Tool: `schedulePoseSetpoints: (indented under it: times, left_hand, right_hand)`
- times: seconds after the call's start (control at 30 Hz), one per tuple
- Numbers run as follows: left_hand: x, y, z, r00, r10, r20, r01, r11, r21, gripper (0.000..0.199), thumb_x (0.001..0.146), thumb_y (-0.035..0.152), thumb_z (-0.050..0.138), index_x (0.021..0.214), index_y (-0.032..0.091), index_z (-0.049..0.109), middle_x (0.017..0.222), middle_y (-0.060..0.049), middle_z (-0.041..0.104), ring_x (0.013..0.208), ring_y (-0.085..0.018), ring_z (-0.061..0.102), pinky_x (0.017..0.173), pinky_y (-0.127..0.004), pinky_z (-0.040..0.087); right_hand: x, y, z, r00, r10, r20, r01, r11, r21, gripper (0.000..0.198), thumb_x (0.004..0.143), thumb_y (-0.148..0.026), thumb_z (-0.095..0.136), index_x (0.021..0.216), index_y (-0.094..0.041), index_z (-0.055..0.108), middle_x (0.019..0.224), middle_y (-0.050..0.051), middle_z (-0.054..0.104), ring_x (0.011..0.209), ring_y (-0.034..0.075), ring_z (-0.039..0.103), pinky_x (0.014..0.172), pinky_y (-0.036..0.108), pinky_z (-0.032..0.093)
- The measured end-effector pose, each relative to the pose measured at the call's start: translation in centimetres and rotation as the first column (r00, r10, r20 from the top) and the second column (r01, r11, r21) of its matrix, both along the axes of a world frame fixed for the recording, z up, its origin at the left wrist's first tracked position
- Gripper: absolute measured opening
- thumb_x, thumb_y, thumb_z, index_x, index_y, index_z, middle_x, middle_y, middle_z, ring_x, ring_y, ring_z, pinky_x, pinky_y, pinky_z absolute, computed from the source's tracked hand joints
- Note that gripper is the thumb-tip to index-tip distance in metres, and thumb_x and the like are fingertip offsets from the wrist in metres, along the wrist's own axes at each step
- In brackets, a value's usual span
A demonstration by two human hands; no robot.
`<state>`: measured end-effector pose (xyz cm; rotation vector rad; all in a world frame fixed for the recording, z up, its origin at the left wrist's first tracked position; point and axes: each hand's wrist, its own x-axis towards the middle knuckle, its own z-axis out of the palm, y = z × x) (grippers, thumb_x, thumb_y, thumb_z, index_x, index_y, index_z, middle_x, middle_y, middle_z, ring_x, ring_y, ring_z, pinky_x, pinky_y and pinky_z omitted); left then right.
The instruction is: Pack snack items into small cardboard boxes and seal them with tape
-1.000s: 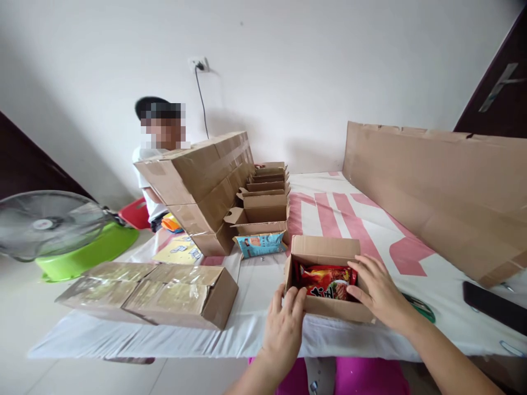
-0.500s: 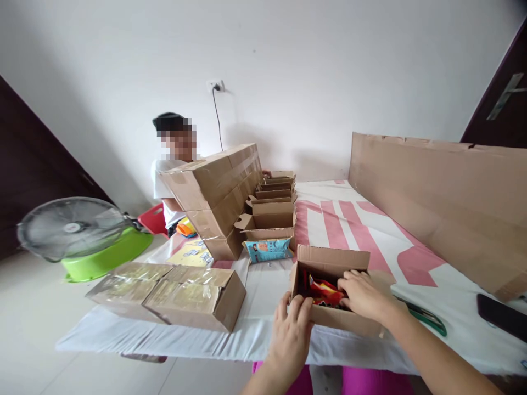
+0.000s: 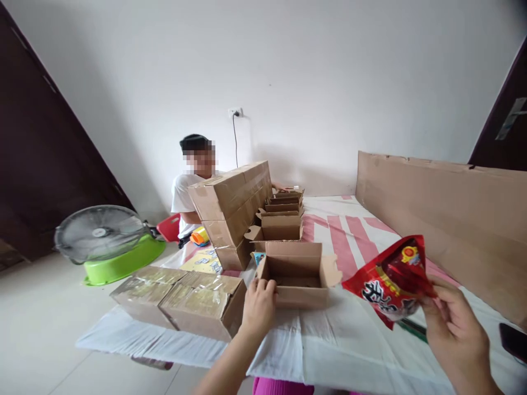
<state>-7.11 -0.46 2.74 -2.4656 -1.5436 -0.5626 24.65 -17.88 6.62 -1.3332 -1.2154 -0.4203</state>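
My right hand (image 3: 455, 323) pinches the edge of a red snack packet (image 3: 391, 277), held above the cloth to the right. An open cardboard box (image 3: 302, 299) stands in front of me with its flaps up; its visible inside holds nothing I can make out. My left hand (image 3: 259, 304) grips the box's near left rim, fingers curled over it. Behind the box's left flap, a bit of a blue packet (image 3: 258, 258) shows. Partly hidden under the red packet lies a green-handled cutter (image 3: 413, 329).
Several open boxes (image 3: 281, 227) run in a row toward the wall beside stacked taped boxes (image 3: 228, 206). Two taped boxes (image 3: 201, 299) lie at front left. A cardboard sheet (image 3: 444, 203) stands at right, near a phone (image 3: 514, 341). Another person (image 3: 184, 195) sits behind the stack.
My right hand has lifted the red packet out of the box and moved right. The box has shifted left and away, now hiding most of the blue packet. The view has turned slightly.
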Motion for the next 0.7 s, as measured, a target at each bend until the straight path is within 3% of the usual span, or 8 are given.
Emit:
schedulePoseSetpoints:
  times: [0.1, 0.17, 0.23, 0.3, 0.4, 0.5, 0.57, 0.7]
  left_hand:
    - [-0.1, 0.7, -0.8, 0.986, 0.111, 0.121, -0.132, 0.974, 0.183, 0.029, 0.085, 0.008, 0.048, 0.11, 0.013, 0.063, 0.117, -0.016, 0.06, 0.123, -0.035, 0.047, 0.097, -0.055, 0.043]
    - [0.7, -0.5, -1.8, 0.971, 0.021, 0.236, -0.094, 0.948, 0.305, 0.037, 0.086, 0.007, 0.045, 0.12, 0.015, 0.058, 0.127, -0.016, 0.056, 0.129, -0.036, 0.042, 0.1, -0.058, 0.04]
    - [2.1, -2.6, -3.4, 0.933, -0.215, 0.288, 0.105, 0.929, 0.355, 0.038, 0.088, 0.009, 0.043, 0.123, 0.019, 0.056, 0.127, -0.014, 0.057, 0.13, -0.031, 0.045, 0.103, -0.054, 0.041]
    - [3.8, -4.8, -5.7, 0.841, -0.462, 0.281, 0.396, 0.88, 0.262, 0.042, 0.09, 0.015, 0.044, 0.131, 0.02, 0.049, 0.129, -0.014, 0.057, 0.126, -0.027, 0.05, 0.102, -0.046, 0.045]
    - [5.8, -6.5, -10.1, 0.782, -0.541, 0.309, 0.541, 0.836, 0.093, 0.071, 0.082, 0.027, 0.059, 0.145, 0.012, 0.03, 0.136, -0.02, 0.052, 0.128, -0.03, 0.05, 0.1, -0.042, 0.049]
    - [6.6, -6.3, -13.5, 0.82, -0.418, 0.391, 0.451, 0.893, 0.008, 0.074, 0.075, 0.018, 0.061, 0.143, 0.013, 0.033, 0.141, -0.02, 0.048, 0.132, -0.031, 0.046, 0.104, -0.043, 0.047]
    - [6.7, -5.8, -14.6, 0.826, -0.319, 0.464, 0.373, 0.928, -0.027, 0.066, 0.074, 0.015, 0.061, 0.138, 0.016, 0.042, 0.144, -0.02, 0.044, 0.134, -0.031, 0.044, 0.104, -0.045, 0.046]
    - [6.6, -5.9, -14.6, 0.793, -0.226, 0.566, 0.343, 0.933, -0.107, 0.054, 0.076, 0.018, 0.061, 0.129, 0.02, 0.053, 0.141, -0.019, 0.045, 0.129, -0.033, 0.049, 0.1, -0.047, 0.048]
  right_hand:
    - [0.1, -0.1, -2.2, 0.992, -0.01, 0.124, 0.015, 0.999, -0.039, 0.01, 0.09, -0.026, 0.053, 0.098, -0.024, 0.058, 0.105, 0.009, 0.062, 0.099, 0.027, 0.058, 0.087, 0.045, 0.045]
    - [-0.6, 0.3, -4.3, 0.966, 0.004, 0.26, 0.02, 0.996, -0.089, 0.007, 0.089, -0.024, 0.053, 0.093, -0.025, 0.058, 0.105, 0.008, 0.061, 0.1, 0.027, 0.057, 0.087, 0.046, 0.045]
    - [-1.6, 0.9, -6.7, 0.926, 0.048, 0.375, 0.019, 0.985, -0.173, 0.008, 0.087, -0.022, 0.054, 0.089, -0.027, 0.059, 0.108, 0.007, 0.06, 0.103, 0.027, 0.057, 0.086, 0.045, 0.047]
    - [-2.7, 1.2, -9.3, 0.888, 0.1, 0.448, 0.02, 0.967, -0.255, 0.011, 0.085, -0.019, 0.055, 0.088, -0.028, 0.061, 0.112, 0.006, 0.06, 0.108, 0.028, 0.056, 0.086, 0.044, 0.049]
    - [-3.3, 1.3, -13.1, 0.883, 0.097, 0.459, 0.05, 0.953, -0.298, 0.017, 0.083, -0.021, 0.058, 0.096, -0.03, 0.062, 0.121, 0.006, 0.058, 0.114, 0.029, 0.055, 0.088, 0.045, 0.051]
    - [-2.7, 0.8, -16.9, 0.944, -0.038, 0.328, 0.131, 0.955, -0.267, 0.045, 0.08, -0.032, 0.065, 0.123, -0.03, 0.052, 0.134, 0.012, 0.051, 0.119, 0.036, 0.053, 0.091, 0.053, 0.051]
    - [-2.2, 0.4, -19.6, 0.984, -0.08, 0.159, 0.126, 0.944, -0.304, 0.063, 0.08, -0.037, 0.064, 0.136, -0.027, 0.039, 0.137, 0.016, 0.05, 0.12, 0.037, 0.054, 0.091, 0.053, 0.052]
    - [-1.8, 0.0, -22.8, 0.972, -0.03, -0.234, -0.078, 0.895, -0.439, 0.058, 0.08, -0.045, 0.056, 0.132, -0.024, 0.046, 0.121, 0.015, 0.064, 0.105, 0.033, 0.065, 0.084, 0.045, 0.058]
